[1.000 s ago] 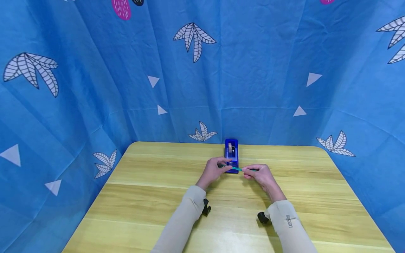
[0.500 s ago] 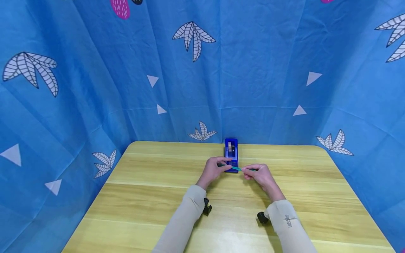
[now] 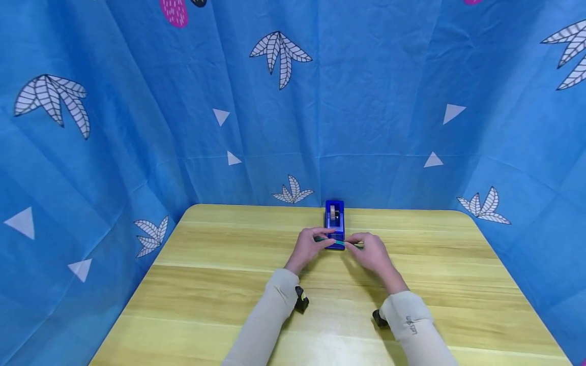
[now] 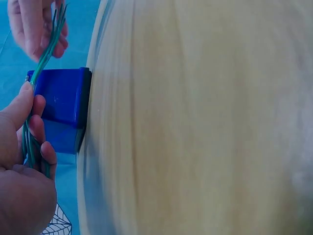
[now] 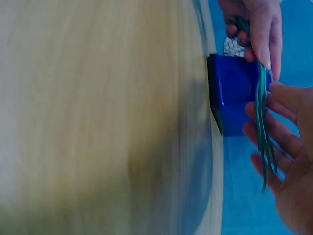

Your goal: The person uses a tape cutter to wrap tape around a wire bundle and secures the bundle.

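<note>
A bundle of thin green strands [image 3: 340,242] stretches between both hands, in front of a blue tape dispenser [image 3: 341,219] on the table. My left hand [image 3: 308,248] grips the bundle, its thumb on top and the fingers curled around the strands, as the left wrist view shows. My right hand [image 3: 372,252] has its thumb and index finger pinched at the bundle, close to the left fingertips. The loose strand ends [image 5: 266,156] hang past the right palm, with the other right fingers spread behind them. Whether a piece of tape lies on the bundle is too small to tell.
The dispenser holds a tape roll [image 3: 333,212] and stands at the far edge of the wooden table [image 3: 220,284]. A blue patterned curtain [image 3: 366,101] rises behind and on both sides. Black wrist cameras sit under both cuffs.
My right hand has slid left along the bundle, closer to the left fingertips. My left hand and the tape dispenser stay in nearly the same place.
</note>
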`<state>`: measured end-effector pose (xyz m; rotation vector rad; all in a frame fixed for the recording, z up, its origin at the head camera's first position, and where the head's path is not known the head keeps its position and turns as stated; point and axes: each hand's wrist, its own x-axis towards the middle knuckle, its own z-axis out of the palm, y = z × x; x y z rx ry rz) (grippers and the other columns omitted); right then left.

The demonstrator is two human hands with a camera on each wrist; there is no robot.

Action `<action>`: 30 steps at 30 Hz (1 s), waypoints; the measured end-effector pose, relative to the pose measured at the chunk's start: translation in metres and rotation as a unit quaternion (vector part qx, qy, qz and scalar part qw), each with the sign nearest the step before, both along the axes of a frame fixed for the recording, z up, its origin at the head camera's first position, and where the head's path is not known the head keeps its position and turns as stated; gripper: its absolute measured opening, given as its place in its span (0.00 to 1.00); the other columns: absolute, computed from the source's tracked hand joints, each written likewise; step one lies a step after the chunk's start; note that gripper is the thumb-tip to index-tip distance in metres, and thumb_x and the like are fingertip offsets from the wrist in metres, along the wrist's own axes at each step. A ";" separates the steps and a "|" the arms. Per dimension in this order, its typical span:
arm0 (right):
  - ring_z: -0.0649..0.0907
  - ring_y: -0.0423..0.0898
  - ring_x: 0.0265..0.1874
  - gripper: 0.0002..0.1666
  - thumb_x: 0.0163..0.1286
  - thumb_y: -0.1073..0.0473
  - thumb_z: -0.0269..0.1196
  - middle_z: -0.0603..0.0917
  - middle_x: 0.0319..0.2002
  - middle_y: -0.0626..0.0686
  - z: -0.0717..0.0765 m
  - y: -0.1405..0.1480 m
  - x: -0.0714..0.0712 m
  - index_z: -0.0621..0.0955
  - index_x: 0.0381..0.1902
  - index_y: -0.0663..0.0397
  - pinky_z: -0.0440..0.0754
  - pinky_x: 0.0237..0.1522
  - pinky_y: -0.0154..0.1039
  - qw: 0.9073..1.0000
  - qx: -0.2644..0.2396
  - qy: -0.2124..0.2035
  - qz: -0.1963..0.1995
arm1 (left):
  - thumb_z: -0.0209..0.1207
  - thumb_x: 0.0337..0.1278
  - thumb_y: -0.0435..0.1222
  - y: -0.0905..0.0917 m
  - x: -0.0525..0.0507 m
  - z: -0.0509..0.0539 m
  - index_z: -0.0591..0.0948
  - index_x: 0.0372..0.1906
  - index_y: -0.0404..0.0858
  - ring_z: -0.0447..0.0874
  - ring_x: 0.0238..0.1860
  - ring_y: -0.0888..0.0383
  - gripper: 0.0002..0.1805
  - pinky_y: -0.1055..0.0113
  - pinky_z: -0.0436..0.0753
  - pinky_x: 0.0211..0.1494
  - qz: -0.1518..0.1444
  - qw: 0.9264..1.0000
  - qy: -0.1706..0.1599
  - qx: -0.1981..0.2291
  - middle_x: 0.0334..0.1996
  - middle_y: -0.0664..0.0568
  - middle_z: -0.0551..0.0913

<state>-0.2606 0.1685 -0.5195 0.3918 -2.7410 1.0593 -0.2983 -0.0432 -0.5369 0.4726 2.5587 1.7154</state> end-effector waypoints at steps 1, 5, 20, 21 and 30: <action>0.88 0.57 0.48 0.09 0.73 0.56 0.67 0.92 0.45 0.55 0.001 -0.003 0.001 0.90 0.44 0.54 0.84 0.54 0.58 1.000 0.009 0.009 0.002 | 0.71 0.63 0.43 0.000 0.000 0.000 0.89 0.54 0.53 0.83 0.41 0.64 0.15 0.71 0.82 0.37 -0.001 1.000 -0.001 0.001 0.52 0.57 0.89; 0.89 0.53 0.40 0.07 0.74 0.57 0.66 0.91 0.38 0.52 0.003 -0.013 0.001 0.88 0.43 0.53 0.87 0.47 0.54 0.999 0.025 0.038 0.002 | 0.70 0.63 0.44 0.001 0.000 0.000 0.89 0.55 0.53 0.84 0.43 0.64 0.15 0.71 0.84 0.40 -0.001 1.000 -0.005 -0.001 0.55 0.57 0.88; 0.86 0.45 0.30 0.03 0.70 0.59 0.70 0.90 0.30 0.49 -0.003 -0.034 -0.009 0.90 0.37 0.51 0.85 0.37 0.45 0.996 -0.042 0.081 -0.026 | 0.70 0.63 0.43 -0.001 -0.002 -0.001 0.89 0.56 0.51 0.83 0.43 0.64 0.17 0.72 0.83 0.38 -0.006 1.000 -0.001 -0.002 0.57 0.55 0.88; 0.87 0.46 0.30 0.04 0.70 0.59 0.71 0.91 0.31 0.50 -0.004 -0.035 -0.009 0.90 0.37 0.52 0.86 0.37 0.45 0.995 -0.043 0.088 -0.029 | 0.70 0.63 0.43 -0.001 -0.002 -0.001 0.89 0.56 0.51 0.83 0.43 0.64 0.17 0.72 0.82 0.38 -0.006 1.000 -0.002 -0.003 0.57 0.55 0.88; 0.79 0.40 0.20 0.08 0.63 0.60 0.76 0.91 0.30 0.53 -0.006 -0.038 -0.009 0.92 0.39 0.55 0.75 0.25 0.35 0.988 -0.012 0.150 -0.037 | 0.69 0.64 0.43 -0.002 -0.001 -0.002 0.88 0.58 0.53 0.84 0.46 0.63 0.17 0.72 0.83 0.39 -0.006 1.000 -0.007 -0.005 0.60 0.55 0.86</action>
